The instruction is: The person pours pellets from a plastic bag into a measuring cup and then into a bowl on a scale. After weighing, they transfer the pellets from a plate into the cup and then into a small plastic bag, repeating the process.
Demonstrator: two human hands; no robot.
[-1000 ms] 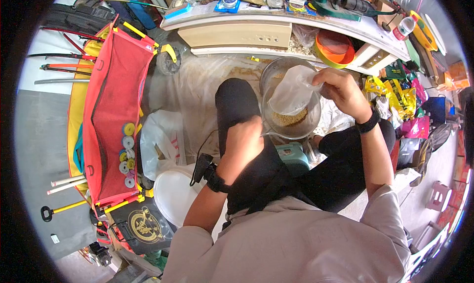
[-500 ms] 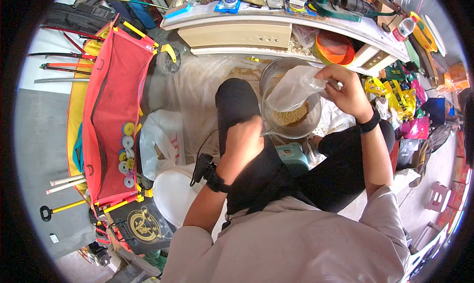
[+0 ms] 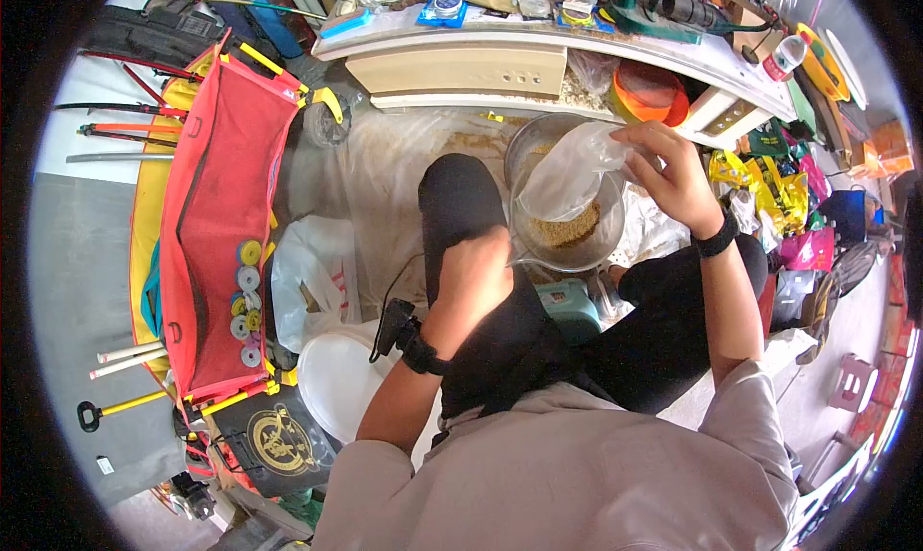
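Clear plastic forms the bag (image 3: 569,176), which hangs mouth-down over the metal bowl (image 3: 562,200). The right hand (image 3: 668,171) pinches the bag's upper end between closed fingers, above the bowl's far right rim. The bag slopes down and to the left from that grip. Tan granular feed (image 3: 565,232) lies in a heap on the bowl floor, directly under the bag's lower end.

The left hand (image 3: 473,270) is closed into a fist at the bowl's near left rim. Whether it grips the rim or only rests against it cannot be told from here. It lies on the person's black-trousered knee (image 3: 460,200). Each wrist carries a black band.

A teal device (image 3: 569,306) sits just under the bowl's near edge, between the person's legs. Clear plastic sheeting (image 3: 385,166) dusted with the same tan grains covers the floor beyond the knee. A white bucket lid (image 3: 336,378) lies near the left elbow. A red and yellow fabric case (image 3: 226,195) stands open further left. A cluttered white shelf (image 3: 538,41) runs across behind the bowl.
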